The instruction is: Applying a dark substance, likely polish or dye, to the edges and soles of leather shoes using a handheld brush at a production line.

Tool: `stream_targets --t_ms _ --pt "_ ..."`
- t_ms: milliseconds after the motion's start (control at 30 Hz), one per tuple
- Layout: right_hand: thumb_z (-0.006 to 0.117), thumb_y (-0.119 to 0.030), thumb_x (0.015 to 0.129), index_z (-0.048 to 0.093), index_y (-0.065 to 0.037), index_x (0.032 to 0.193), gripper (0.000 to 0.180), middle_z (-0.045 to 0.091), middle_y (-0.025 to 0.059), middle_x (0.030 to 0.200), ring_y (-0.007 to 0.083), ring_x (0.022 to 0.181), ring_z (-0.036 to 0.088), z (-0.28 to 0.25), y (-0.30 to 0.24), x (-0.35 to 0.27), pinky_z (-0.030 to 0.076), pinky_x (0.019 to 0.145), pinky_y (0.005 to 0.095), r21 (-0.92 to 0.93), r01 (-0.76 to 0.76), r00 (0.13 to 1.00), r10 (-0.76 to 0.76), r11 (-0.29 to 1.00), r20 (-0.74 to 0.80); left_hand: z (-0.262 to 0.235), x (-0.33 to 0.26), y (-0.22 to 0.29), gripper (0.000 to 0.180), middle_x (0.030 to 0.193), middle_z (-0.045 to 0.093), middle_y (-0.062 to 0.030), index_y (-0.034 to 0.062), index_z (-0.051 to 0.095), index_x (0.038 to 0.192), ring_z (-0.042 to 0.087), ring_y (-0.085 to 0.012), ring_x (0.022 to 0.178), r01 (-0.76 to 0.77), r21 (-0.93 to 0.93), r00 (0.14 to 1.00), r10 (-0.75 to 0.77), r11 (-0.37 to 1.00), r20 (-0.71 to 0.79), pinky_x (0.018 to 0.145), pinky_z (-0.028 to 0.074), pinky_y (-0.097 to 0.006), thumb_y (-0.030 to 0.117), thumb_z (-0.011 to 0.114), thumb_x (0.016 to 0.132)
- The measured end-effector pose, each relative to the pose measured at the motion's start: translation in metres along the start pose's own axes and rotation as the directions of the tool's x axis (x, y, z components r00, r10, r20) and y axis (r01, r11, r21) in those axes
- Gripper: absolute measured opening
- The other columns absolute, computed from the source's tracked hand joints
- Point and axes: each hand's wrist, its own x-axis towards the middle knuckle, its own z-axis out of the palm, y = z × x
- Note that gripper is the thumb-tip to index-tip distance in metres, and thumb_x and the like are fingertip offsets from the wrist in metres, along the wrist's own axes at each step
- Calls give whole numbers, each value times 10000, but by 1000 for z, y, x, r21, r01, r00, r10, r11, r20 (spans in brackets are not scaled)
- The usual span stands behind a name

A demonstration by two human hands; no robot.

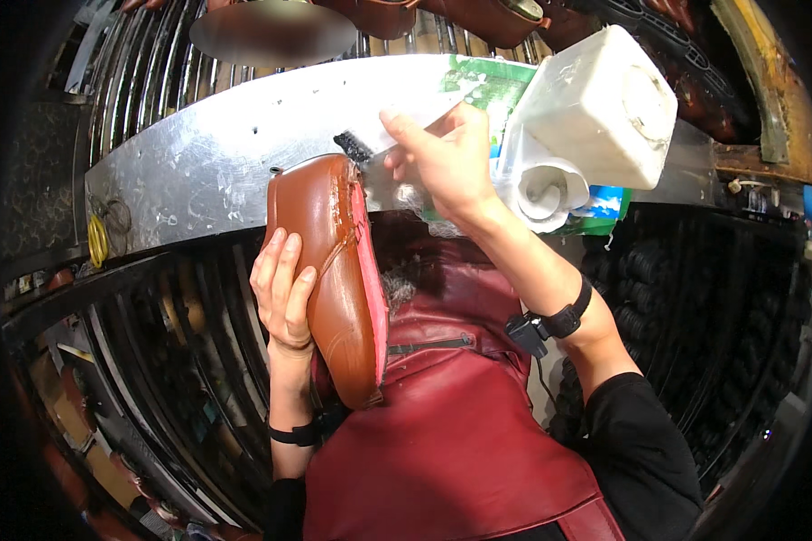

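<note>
Shoe (pixel 329 270) (brown) between hands: left hand (pixel 284 287) clasping its side, right hand (pixel 447 164) pinching brush (pixel 355 147) near heel.

Metal bench (pixel 216 126) w/ barred rack (pixel 142 86) bhnd

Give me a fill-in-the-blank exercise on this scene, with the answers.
The left hand holds a leather shoe coloured ____.
The right hand holds a brush with ____ bristles.
The white plastic container is to the ____ of the shoe.
The strip along the shoe's bottom edge is ____.

Missing words: brown; black; right; pink.
</note>
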Motion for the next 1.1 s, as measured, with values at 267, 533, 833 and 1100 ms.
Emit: stream_targets --t_ms 267,533,833,1100 --pt "758 -105 964 736 29 979 137 736 84 816 121 621 670 -15 -26 -103 529 525 251 3 -122 977 120 993 177 0 10 -1 270 1331 678 -240 26 579 1219 648 -421 1255 -8 -18 1000 8 1000 -18 1061 515 -512 61 662 964" --pt "716 9 882 702 104 1103 241 719 192 990 330 823 722 -23 -59 -189 609 707 384 -113 588 644 -379 801 665 -5 20 3 398 1375 656 -230 -1 597 1285 618 -407 1294 -17 0 1000 17 1000 19 1096 489 -488 94 701 913" --pt "779 -54 938 752 35 1001 113 740 57 834 57 693 647 -20 -85 -165 517 592 221 12 -17 975 13 1000 222 -13 44 31 561 1391 649 -209 -11 618 1326 620 -395 1289 67 34 996 -69 997 53 1098 456 -484 113 763 798" --pt "773 -48 736 713 72 900 211 742 210 872 281 756 751 -8 -133 -153 613 688 335 -158 651 646 -432 742 630 -26 78 36 565 1350 665 -174 28 614 1330 620 -383 1270 199 33 968 -202 979 147 1087 459 -478 18 730 777"
